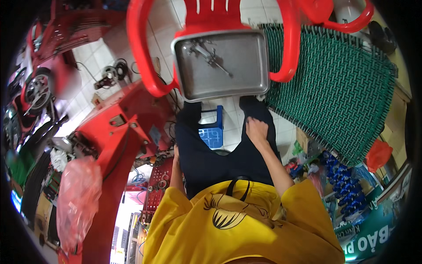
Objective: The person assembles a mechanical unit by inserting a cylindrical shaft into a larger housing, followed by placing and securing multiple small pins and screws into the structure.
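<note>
My right hand [257, 129] rests on my right thigh with its fingers curled in; whatever they may hold is hidden. Down beside my left thigh is my left hand [176, 152], its fingers out of sight behind the leg. Ahead of my knees, a shallow rectangular metal tray [241, 59] sits on a red plastic armchair [215, 17]. Several small metal tools or parts [204, 53] lie in the tray's left half, one with a thin rod pointing toward the near right. Neither hand touches the tray.
Between my legs on the tiled floor stands a blue plastic stool [213, 134]. A green woven lounger [329, 83] fills the right side. To my left are a red metal machine frame [112, 132], a pink plastic bag [79, 198] and a motorbike wheel [38, 90]. Blue coil springs [345, 187] lie at lower right.
</note>
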`<state>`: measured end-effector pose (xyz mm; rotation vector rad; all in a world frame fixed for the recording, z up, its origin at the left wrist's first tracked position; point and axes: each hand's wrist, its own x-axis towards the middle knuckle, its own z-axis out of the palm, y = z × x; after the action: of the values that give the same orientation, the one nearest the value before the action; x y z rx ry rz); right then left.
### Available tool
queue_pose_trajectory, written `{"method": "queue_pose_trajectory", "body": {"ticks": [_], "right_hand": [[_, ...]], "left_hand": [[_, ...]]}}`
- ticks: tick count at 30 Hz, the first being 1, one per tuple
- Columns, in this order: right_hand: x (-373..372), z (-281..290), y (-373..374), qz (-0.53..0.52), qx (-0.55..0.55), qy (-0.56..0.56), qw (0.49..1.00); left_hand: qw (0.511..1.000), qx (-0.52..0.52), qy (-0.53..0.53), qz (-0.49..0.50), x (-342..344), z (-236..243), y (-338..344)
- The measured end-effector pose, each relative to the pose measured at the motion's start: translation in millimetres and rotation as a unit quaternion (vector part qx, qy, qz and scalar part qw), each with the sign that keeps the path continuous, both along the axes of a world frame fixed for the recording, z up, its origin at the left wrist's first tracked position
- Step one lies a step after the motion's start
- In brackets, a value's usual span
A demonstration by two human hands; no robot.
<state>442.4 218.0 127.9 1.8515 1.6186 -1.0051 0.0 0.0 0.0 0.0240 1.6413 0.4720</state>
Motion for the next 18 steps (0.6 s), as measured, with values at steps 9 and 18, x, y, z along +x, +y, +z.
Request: {"method": "queue_pose_trajectory", "body": {"ticks": [9, 18], "right_hand": [[-42.9, -189.8, -48.9, -0.019, -0.238, 0.199, 0.950], [-84.4, -281.3, -103.0, 0.134, -0.334, 0.189, 0.914]], "left_hand": [[0.964, -0.132, 0.124, -0.194, 40.2, -78.0, -14.4], [0.956, -0.153, 0.149, -0.201, 35.4, -106.4, -43.9]]}}
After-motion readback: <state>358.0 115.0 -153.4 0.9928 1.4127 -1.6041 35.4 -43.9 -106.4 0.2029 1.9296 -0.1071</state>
